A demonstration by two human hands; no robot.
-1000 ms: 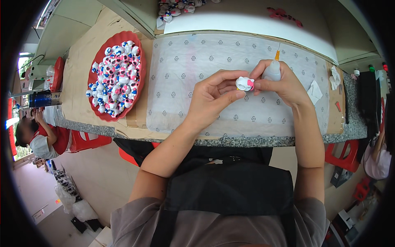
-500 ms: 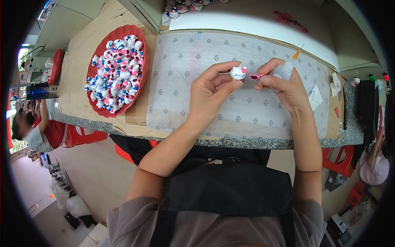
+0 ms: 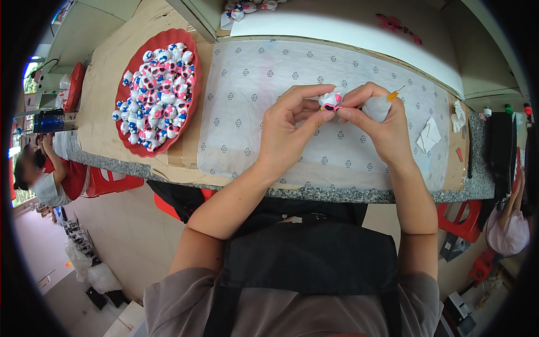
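Note:
Between the fingertips of my left hand (image 3: 295,121) is a small white cat-head figurine (image 3: 330,99) with a pink bow. Tiny pink sunglasses with dark lenses (image 3: 329,107) lie against the figurine's front. The thumb and forefinger of my right hand (image 3: 382,123) pinch at the edge of the sunglasses. Tucked in that same hand is a translucent glue bottle (image 3: 377,109) with an orange needle tip (image 3: 392,96) pointing up and right. The palm side of the right hand hides part of the bottle.
On the left, a red scalloped tray (image 3: 192,95) is heaped with similar figurines. White printed paper (image 3: 241,129) covers the table. A crumpled tissue (image 3: 429,135) lies at right. More pink sunglasses (image 3: 396,25) sit on the white shelf behind. Other people sit at both sides.
My right hand has moved left, bringing the sunglasses from beside the figurine onto its front. The figurine has turned slightly, and the bottle has tilted within the right hand.

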